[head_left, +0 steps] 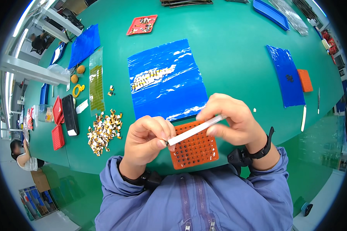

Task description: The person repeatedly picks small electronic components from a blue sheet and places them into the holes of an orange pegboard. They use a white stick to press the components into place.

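Note:
My right hand (233, 119) is closed around a slim white stick (192, 133) with a clear end, slanting down toward the left. At its lower tip my left hand (148, 138) pinches a small dark-tipped part, mostly covered by the fingers. The stick's tip meets this part or lies right beside it; I cannot tell which. Just below both hands sits an orange perforated tray (204, 158), with small black pieces in several holes on its left side. Beyond the hands, a blue film sheet (165, 96) carries rows of small white-and-yellow parts (150, 79).
To the left lies a heap of small white-and-gold parts (104, 133), near a black case (69, 115) and red trays (58, 136). A red tray of parts (142, 25) stands farther back. On the right are another blue sheet (285, 77), an orange block (305, 81) and tweezers (318, 101).

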`<move>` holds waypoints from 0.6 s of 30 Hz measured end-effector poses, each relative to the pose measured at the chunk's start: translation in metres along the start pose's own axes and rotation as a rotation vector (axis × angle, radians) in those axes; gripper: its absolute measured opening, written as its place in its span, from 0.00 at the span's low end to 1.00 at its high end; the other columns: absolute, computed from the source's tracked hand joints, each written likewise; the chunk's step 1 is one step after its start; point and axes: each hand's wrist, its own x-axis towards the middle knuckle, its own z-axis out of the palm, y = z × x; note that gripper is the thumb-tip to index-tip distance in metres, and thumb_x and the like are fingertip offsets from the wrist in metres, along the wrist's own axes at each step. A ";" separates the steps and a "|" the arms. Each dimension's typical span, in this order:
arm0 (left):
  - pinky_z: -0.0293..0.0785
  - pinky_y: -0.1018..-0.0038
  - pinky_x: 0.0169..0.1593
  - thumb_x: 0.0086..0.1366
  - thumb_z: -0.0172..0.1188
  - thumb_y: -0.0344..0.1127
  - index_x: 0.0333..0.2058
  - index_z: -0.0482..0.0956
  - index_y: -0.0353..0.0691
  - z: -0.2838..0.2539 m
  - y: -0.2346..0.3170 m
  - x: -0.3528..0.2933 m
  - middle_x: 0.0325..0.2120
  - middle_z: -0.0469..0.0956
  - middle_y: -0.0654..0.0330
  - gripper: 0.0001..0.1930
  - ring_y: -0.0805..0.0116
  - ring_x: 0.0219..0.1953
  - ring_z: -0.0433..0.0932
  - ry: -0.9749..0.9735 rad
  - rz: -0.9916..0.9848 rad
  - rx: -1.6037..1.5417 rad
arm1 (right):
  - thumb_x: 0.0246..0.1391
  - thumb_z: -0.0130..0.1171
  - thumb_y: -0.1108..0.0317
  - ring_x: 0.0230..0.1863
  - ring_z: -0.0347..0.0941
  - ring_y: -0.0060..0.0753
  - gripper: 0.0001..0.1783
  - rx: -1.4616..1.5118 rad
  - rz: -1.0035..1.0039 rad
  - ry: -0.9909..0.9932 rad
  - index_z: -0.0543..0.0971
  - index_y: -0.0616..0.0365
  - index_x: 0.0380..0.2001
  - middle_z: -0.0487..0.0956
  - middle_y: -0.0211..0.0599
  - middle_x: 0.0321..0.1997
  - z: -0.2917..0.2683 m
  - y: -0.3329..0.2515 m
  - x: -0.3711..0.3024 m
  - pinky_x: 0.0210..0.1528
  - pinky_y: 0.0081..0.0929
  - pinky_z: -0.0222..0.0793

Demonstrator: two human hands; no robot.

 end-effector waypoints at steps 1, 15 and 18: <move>0.70 0.74 0.29 0.56 0.53 0.24 0.28 0.67 0.36 0.000 0.000 0.000 0.23 0.69 0.57 0.03 0.68 0.27 0.71 0.009 0.001 -0.004 | 0.44 0.57 0.74 0.23 0.66 0.29 0.04 0.020 0.003 0.030 0.75 0.62 0.26 0.72 0.35 0.22 0.004 -0.002 0.001 0.25 0.23 0.61; 0.66 0.76 0.31 0.56 0.54 0.25 0.27 0.66 0.37 -0.002 0.002 -0.001 0.23 0.68 0.59 0.04 0.71 0.27 0.69 0.039 0.031 0.129 | 0.44 0.58 0.73 0.20 0.70 0.26 0.04 -0.047 0.184 -0.052 0.76 0.62 0.26 0.74 0.35 0.20 -0.001 -0.011 -0.003 0.22 0.19 0.63; 0.65 0.77 0.33 0.57 0.52 0.24 0.28 0.65 0.37 -0.005 0.000 0.000 0.23 0.68 0.61 0.04 0.73 0.27 0.68 0.118 0.058 0.209 | 0.40 0.60 0.76 0.20 0.70 0.24 0.05 -0.034 0.260 0.039 0.76 0.62 0.25 0.75 0.34 0.21 0.000 -0.022 -0.001 0.22 0.19 0.63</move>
